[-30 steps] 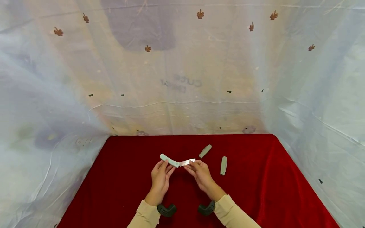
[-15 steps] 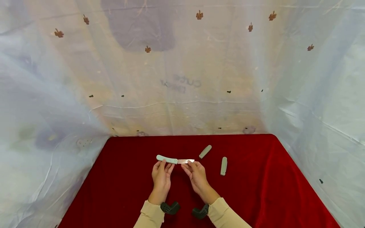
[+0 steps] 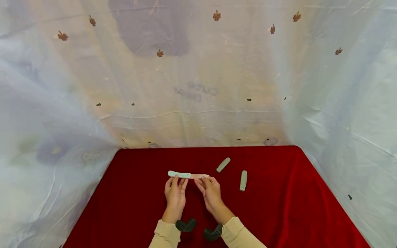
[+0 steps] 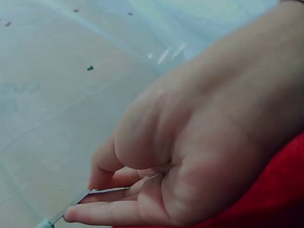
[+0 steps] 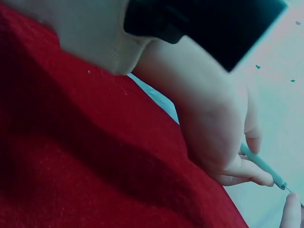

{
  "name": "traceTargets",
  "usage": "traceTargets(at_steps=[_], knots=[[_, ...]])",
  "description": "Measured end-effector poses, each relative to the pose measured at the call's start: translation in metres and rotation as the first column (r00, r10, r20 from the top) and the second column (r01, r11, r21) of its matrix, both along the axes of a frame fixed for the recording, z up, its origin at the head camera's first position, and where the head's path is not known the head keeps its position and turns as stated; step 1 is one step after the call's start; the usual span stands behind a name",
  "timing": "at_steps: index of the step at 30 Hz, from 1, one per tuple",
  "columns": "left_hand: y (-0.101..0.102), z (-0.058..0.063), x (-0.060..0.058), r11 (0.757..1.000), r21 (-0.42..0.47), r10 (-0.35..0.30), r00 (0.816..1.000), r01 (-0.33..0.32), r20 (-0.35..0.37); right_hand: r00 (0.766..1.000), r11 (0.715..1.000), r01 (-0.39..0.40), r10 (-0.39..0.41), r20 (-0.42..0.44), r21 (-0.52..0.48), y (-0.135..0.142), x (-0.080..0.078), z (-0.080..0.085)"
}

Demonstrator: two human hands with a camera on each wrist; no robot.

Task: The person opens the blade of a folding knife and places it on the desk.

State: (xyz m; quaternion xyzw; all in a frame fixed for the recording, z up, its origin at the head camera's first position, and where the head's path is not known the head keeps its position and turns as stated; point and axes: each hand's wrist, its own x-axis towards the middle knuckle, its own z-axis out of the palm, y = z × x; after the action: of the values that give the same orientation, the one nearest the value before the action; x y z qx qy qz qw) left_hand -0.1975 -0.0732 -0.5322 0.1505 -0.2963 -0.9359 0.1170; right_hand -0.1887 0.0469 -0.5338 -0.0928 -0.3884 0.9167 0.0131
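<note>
A folding knife with a pale green handle point(image 3: 178, 174) is held level, its blade point(image 3: 198, 176) unfolded nearly in line with the handle. My left hand point(image 3: 175, 198) pinches the handle between thumb and fingers. On the other side, my right hand point(image 3: 212, 196) pinches the blade near its tip. The left wrist view shows the right hand point(image 4: 185, 147) with thin metal between thumb and fingers, and the handle's end point(image 4: 45, 223) at the lower corner. In the right wrist view the left hand point(image 5: 213, 123) grips the handle point(image 5: 263, 164), close to a fingertip of the other hand.
Two more pale green folding knives, both folded, lie to the right on the red cloth: one farther back point(image 3: 223, 165), one nearer point(image 3: 243, 181). The red-covered table point(image 3: 139, 193) is enclosed by patterned sheets point(image 3: 198, 127). Dark devices point(image 3: 186, 225) are on both wrists.
The blade has swung from a bent angle to nearly straight with the handle. The right hand has moved left, and the knife's handle end has shifted slightly left. The two folded knives stay put.
</note>
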Motion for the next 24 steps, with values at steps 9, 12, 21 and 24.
traceTargets(at_steps=[9, 12, 21, 24], knots=[[-0.004, -0.004, -0.004, 0.992, -0.106, -0.061, 0.997, 0.066, 0.051, 0.998, 1.0, -0.005, 0.003, 0.058, 0.026, 0.006, -0.006, -0.004], [-0.008, -0.007, -0.007, 0.983, -0.158, -0.086, 0.994, 0.097, 0.072, 0.997, 0.999, -0.017, 0.014, 0.08, 0.036, 0.008, -0.012, -0.006], [-0.026, -0.021, -0.018, 0.943, -0.286, -0.137, 0.981, 0.171, 0.134, 0.983, 0.998, -0.052, 0.045, 0.18, 0.036, 0.008, -0.028, -0.014], [-0.033, -0.025, -0.024, 0.926, -0.323, -0.15, 0.975, 0.197, 0.163, 0.975, 0.996, -0.044, 0.028, 0.219, 0.071, 0.004, -0.034, -0.013]])
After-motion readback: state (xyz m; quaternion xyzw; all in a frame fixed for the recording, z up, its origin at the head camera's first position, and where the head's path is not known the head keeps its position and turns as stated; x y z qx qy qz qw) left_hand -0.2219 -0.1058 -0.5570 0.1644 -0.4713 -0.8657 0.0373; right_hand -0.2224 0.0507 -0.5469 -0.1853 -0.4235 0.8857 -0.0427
